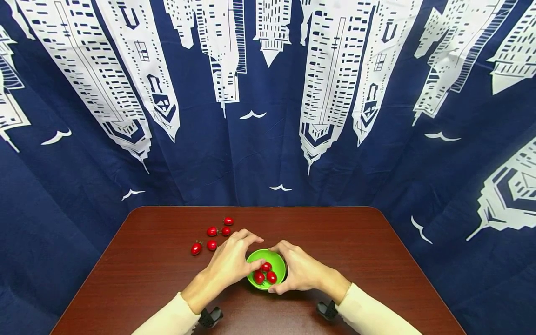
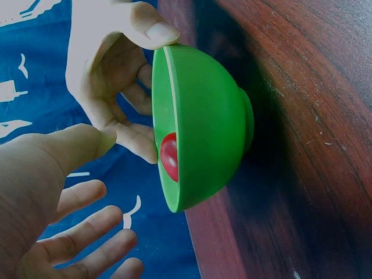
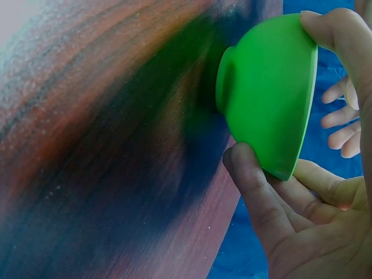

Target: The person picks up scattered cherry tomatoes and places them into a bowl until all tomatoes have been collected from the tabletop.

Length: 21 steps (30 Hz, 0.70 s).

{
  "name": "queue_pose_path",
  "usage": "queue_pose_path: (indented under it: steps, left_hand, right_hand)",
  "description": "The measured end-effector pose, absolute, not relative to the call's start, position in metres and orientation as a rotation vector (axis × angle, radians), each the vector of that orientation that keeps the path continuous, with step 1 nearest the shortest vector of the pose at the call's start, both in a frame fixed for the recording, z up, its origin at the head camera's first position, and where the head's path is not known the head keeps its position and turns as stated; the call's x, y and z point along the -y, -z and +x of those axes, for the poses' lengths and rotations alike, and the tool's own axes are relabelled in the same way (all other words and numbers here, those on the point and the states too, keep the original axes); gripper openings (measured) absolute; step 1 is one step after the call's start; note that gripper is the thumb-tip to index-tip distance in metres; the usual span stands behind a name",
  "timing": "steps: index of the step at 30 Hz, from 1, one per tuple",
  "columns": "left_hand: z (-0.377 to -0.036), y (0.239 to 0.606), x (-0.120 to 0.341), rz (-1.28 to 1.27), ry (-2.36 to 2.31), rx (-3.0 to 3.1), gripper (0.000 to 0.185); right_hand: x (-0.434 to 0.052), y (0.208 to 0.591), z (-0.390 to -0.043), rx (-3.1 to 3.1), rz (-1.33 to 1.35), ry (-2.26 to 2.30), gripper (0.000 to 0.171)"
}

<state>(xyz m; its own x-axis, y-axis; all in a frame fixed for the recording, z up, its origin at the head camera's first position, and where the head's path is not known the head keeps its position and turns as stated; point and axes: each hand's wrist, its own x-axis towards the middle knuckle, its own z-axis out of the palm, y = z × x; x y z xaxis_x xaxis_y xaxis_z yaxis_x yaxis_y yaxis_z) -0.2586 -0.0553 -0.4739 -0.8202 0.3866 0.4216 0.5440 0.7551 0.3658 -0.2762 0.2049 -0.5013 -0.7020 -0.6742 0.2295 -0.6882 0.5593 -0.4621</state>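
A green bowl [image 1: 277, 262] with three small red tomatoes [image 1: 271, 277] in it stands near the middle front of the table. My right hand [image 1: 302, 270] grips it from the right, thumb at the near rim and fingers around the far side. In the right wrist view, fingertips [image 3: 242, 157] press against the bowl's outer wall. My left hand [image 1: 229, 258] hovers at the bowl's left, its thumb reaching over the rim in the head view. The left wrist view shows those fingers spread and holding nothing, apart from the bowl [image 2: 215, 128].
Several more red tomatoes [image 1: 212, 231] lie loose on the brown table [image 1: 167, 279], left of the bowl and beyond my left hand. A dark blue curtain [image 1: 259, 149] printed with white buildings hangs behind the table's far edge.
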Motion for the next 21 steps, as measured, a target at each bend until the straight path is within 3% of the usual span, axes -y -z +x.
queue_pose_path:
  steps: [21]
  left_hand:
    - [-0.257, 0.474, 0.077, -0.643, 0.676, 2.63, 0.046]
  right_hand:
    - [-0.203, 0.5, -0.274, 2.752, 1.194, -0.783, 0.087]
